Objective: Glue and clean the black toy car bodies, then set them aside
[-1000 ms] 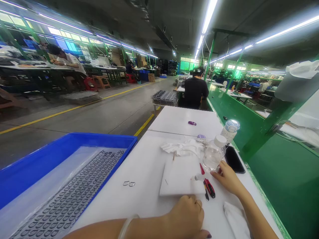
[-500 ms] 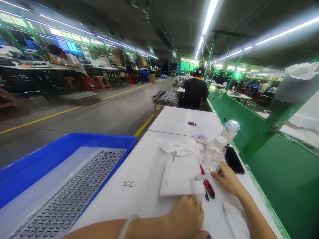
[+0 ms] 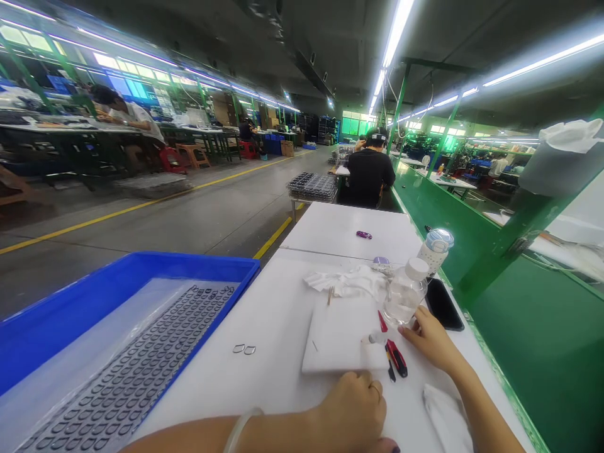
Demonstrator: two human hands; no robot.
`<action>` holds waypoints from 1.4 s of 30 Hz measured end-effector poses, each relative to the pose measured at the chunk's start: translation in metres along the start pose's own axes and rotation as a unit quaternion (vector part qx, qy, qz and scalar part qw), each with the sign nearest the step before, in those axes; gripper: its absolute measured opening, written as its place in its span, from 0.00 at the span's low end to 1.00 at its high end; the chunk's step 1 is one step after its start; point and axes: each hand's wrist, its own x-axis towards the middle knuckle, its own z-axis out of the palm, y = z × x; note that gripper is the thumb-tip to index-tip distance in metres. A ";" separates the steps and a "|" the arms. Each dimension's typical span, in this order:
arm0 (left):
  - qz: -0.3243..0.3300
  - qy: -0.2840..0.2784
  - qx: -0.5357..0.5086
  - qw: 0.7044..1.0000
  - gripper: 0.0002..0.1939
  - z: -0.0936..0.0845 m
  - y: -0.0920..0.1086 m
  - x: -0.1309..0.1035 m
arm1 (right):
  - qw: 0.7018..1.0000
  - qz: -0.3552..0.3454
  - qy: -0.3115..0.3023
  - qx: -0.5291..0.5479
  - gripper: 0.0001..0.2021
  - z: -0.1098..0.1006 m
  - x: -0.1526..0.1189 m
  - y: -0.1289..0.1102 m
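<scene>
My left hand [image 3: 353, 406] is closed in a loose fist on the table, just in front of a white foam pad [image 3: 342, 333]; its palm side is hidden. My right hand [image 3: 429, 336] rests on the table with thumb and fingers apart, beside the base of a clear bottle [image 3: 404, 296] with a white cap. A red and black utility knife [image 3: 396, 357] lies between my hands, along the pad's right edge. Two small D-shaped metal rings [image 3: 244, 349] lie on the white tabletop to the left.
On the left, a blue tray [image 3: 136, 261] holds many D-shaped rings on a sheet. A crumpled white cloth [image 3: 349, 280], a dark phone [image 3: 443, 304] and a patterned bottle [image 3: 435, 250] lie or stand beyond. A green divider [image 3: 528, 333] runs along the right. A person [image 3: 370, 167] sits ahead.
Both my hands stay where they were. Ahead, something like a hand or head now shows left of the seated person's head.
</scene>
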 end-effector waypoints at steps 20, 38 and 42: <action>-0.005 -0.007 -0.025 1.000 0.31 0.004 -0.001 0.000 | 1.000 0.001 -0.007 0.005 0.13 0.000 0.000 0.000; -0.003 0.003 0.003 1.000 0.30 0.002 -0.001 0.001 | 1.000 0.000 -0.001 -0.008 0.11 0.001 0.000 0.002; 0.002 0.024 0.005 1.000 0.29 0.005 -0.002 0.001 | 1.000 0.002 0.003 -0.008 0.11 0.001 0.000 0.001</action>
